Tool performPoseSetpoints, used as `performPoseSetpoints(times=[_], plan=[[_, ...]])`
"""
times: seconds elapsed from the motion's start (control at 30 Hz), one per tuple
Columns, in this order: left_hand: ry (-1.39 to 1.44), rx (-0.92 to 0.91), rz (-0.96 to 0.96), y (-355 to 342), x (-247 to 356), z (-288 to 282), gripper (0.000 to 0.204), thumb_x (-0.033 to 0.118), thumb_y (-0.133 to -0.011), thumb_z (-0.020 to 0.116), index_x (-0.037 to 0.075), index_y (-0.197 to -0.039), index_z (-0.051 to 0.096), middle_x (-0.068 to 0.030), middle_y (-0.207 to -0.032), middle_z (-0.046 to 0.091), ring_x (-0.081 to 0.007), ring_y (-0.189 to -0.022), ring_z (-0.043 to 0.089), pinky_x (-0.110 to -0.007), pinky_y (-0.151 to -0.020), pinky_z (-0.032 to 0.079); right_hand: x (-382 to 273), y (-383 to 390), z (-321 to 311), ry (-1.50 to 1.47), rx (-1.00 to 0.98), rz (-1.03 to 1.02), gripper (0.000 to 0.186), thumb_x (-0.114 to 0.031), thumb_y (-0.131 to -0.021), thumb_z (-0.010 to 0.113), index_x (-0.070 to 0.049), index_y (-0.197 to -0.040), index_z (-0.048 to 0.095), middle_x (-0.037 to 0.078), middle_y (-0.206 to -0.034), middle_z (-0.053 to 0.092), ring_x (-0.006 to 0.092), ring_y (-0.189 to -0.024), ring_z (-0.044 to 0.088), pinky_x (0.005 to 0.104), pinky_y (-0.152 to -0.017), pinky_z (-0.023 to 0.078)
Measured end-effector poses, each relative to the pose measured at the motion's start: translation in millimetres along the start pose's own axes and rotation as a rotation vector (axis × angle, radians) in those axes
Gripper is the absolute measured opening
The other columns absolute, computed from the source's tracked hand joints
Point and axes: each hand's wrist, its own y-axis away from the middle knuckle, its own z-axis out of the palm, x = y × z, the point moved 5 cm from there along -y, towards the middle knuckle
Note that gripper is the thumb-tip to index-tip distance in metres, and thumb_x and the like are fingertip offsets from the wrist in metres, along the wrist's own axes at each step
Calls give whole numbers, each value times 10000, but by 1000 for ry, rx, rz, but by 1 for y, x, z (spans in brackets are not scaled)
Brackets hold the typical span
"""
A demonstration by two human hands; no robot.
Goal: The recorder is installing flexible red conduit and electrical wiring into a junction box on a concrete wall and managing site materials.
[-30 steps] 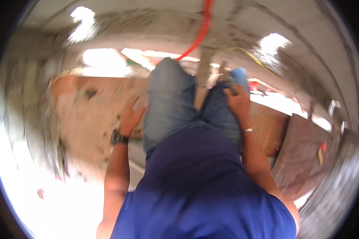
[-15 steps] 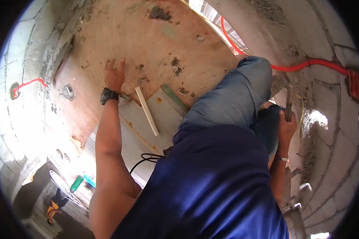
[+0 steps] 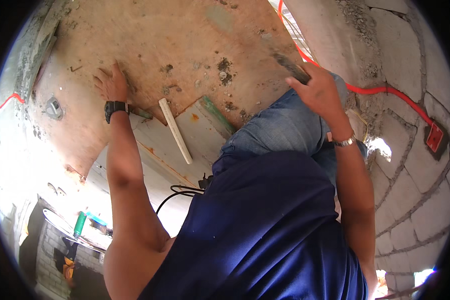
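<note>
My left hand [image 3: 112, 85] rests with spread fingers on a dirty brown board [image 3: 150, 35]; a black watch is on that wrist. Above my jeans-covered leg, my right hand [image 3: 315, 90] grips a dark, rough bar-like tool [image 3: 292, 67], its far end blurred over the board. Between my arms lie a pale narrow strip [image 3: 175, 131] and a greenish strip [image 3: 216, 114] on grey sheeting [image 3: 160, 142] with rust spots. A small grey item [image 3: 54, 107] sits left of my left hand.
A block wall [image 3: 405, 190] curves along the right, with red conduit [image 3: 385, 90] running to a red box [image 3: 435, 135]. Black cable [image 3: 172, 195] loops by my hip. At lower left are a green cylinder [image 3: 80, 224] and, farther off, a person in dark and orange clothing [image 3: 68, 265].
My view has swung round over the board. My right hand has risen from beside my thigh, carrying the tool up and leftward. My left hand has shifted leftward onto the board.
</note>
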Motion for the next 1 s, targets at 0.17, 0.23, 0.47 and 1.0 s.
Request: performPoseSetpoints(times=[0.17,0.23,0.47,1.0], plan=[[-87,15,-100,-2,52,9,785,625,-890,263,72,-1448,245,-218,-1493,197,-423,-1365,193,-507,-1113,140,-10,-19,28,172,-153,12,367,-295,-764,686,-13,-983,600,196,-859,629,370,-806,599,430,-694,470],[-369,-9,72,-8,42,13,638,515,-946,221,119,-1444,268,-223,-1470,257,-423,-1354,224,-522,-1105,162,-16,-20,36,167,-208,35,388,-308,-769,679,-22,-1012,584,201,-860,631,379,-799,607,455,-689,475],[-401,17,22,-19,0,11,794,609,-923,187,-7,-1419,255,-306,-1418,289,-461,-1320,272,-538,-1084,211,-20,-16,54,94,-268,152,393,-325,-771,669,-17,-996,571,191,-814,631,368,-800,623,455,-699,496],[-161,5,-133,14,57,-23,937,704,-854,269,-40,-1418,189,-311,-1435,223,-427,-1322,271,-471,-1077,225,-32,41,-6,-383,58,171,442,-421,-766,663,4,-825,557,208,-732,584,403,-717,585,474,-645,455]])
